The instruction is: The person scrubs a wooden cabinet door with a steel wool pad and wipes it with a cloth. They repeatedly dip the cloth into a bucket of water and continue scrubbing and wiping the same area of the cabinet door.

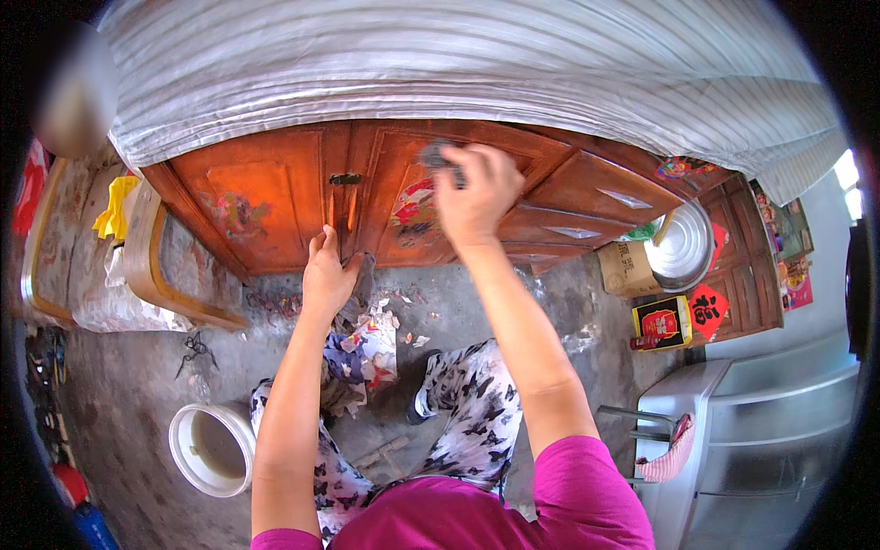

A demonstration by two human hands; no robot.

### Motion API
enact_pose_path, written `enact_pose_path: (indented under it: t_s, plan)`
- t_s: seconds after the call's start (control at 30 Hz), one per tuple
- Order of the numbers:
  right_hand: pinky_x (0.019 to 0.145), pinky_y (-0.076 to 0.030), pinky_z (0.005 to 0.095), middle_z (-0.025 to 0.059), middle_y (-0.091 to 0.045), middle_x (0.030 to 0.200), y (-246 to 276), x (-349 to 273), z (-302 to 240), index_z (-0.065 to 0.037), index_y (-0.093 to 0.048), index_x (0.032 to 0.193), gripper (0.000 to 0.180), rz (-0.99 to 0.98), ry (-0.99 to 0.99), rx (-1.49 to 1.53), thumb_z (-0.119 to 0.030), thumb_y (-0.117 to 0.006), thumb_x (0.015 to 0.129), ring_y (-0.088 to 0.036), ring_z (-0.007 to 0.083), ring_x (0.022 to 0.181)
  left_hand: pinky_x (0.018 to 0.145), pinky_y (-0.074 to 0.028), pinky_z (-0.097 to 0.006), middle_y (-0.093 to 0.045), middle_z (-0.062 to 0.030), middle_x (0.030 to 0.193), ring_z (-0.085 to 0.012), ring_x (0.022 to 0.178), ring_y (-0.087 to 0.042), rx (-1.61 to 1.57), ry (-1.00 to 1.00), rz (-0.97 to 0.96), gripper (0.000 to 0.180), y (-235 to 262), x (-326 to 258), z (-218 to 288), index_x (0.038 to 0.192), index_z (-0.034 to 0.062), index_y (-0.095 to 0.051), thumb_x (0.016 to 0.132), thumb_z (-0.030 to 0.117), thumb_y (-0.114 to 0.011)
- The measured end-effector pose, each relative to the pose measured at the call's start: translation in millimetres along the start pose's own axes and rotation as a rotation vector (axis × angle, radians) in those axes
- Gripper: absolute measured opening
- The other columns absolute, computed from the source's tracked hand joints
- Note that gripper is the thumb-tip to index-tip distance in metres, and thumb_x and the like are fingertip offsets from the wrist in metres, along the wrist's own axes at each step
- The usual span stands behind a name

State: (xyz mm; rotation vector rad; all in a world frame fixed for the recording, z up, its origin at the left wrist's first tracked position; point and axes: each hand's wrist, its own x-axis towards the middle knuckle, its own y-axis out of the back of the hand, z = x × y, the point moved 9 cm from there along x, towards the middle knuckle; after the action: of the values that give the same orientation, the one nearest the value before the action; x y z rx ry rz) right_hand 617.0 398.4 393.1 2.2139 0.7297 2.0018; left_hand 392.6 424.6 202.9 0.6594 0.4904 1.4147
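Observation:
My right hand (pixel 478 194) is raised against a red-brown wooden cabinet door (pixel 385 156) and grips a dark grey scrubbing pad (pixel 438 158), blurred by motion. Just below the pad, a colourful picture decal (pixel 414 206) on the door looks worn and partly peeled. My left hand (pixel 328 270) is at the lower part of the cabinet, fingertips against the wood beside the gap between the doors. A grey-brown rag (pixel 367 273) hangs from beside its thumb, apparently held. The left door's flower decal (pixel 236 215) is also patchy.
A striped cloth (pixel 440 64) drapes over the cabinet top. Paper scraps and a patterned cloth (pixel 371 344) lie on the floor between my legs. A white bucket (pixel 183 449) of murky water stands left; a wooden-armed seat (pixel 165 275), cardboard box (pixel 628 269) and metal-framed chair (pixel 674 449) flank me.

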Motion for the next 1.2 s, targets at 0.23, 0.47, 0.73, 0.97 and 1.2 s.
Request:
enact_pose_path:
  t_s: [0.23, 0.47, 0.73, 0.97, 1.2]
  plan:
    - [0.090, -0.044, 0.0467, 0.0022, -0.067, 0.105, 59, -23, 102, -0.019, -0.074, 0.100, 0.024, 0.105, -0.230, -0.135, -0.016, -0.084, 0.078, -0.063, 0.0260, 0.108, 0.099, -0.053, -0.048, -0.053, -0.0292, 0.143, -0.0468, 0.121, -0.061, 0.010, -0.036, 0.037, 0.078, 2, 1, 1, 0.152, -0.0065, -0.040, 0.092, 0.031, -0.075]
    - [0.087, -0.044, 0.0461, 0.0031, -0.066, 0.103, 28, -69, 96, -0.019, -0.073, 0.098, 0.026, 0.149, -0.240, -0.192, -0.008, -0.080, 0.076, -0.063, 0.0287, 0.105, 0.101, -0.053, -0.048, -0.052, -0.0291, 0.144, -0.0470, 0.122, -0.061, 0.016, -0.040, 0.036, 0.078, 4, -2, -1, 0.152, -0.0072, -0.040, 0.093, 0.029, -0.075]
    - [0.090, -0.052, 0.0462, 0.0144, -0.067, 0.108, -31, -269, 121, -0.012, -0.072, 0.104, 0.021, -0.130, -0.950, -0.074, -0.012, -0.080, 0.085, -0.065, 0.0362, 0.103, 0.101, -0.053, -0.047, -0.052, -0.0295, 0.144, -0.0465, 0.124, -0.060, 0.021, -0.069, 0.028, 0.077, -5, -2, 4, 0.151, -0.0078, -0.041, 0.092, 0.029, -0.075]
    - [0.100, -0.044, 0.0436, 0.0117, -0.060, 0.109, 34, -70, 100, -0.003, -0.064, 0.108, 0.022, 0.355, -0.479, 0.113, -0.002, -0.073, 0.089, -0.057, 0.0315, 0.109, 0.102, -0.053, -0.047, -0.053, -0.0295, 0.142, -0.0466, 0.124, -0.060, 0.053, -0.056, 0.058, 0.076, 9, -3, 2, 0.150, -0.0084, -0.042, 0.092, 0.028, -0.076]
    - [0.097, -0.047, 0.0366, 0.0077, -0.068, 0.106, -3, -193, 155, 0.002, -0.066, 0.108, 0.021, 0.274, -0.825, 0.241, -0.007, -0.077, 0.093, -0.060, 0.0180, 0.102, 0.103, -0.052, -0.046, -0.052, -0.0300, 0.144, -0.0471, 0.126, -0.059, 0.029, -0.065, 0.022, 0.077, -1, -3, 9, 0.151, -0.0080, -0.040, 0.092, 0.028, -0.076]
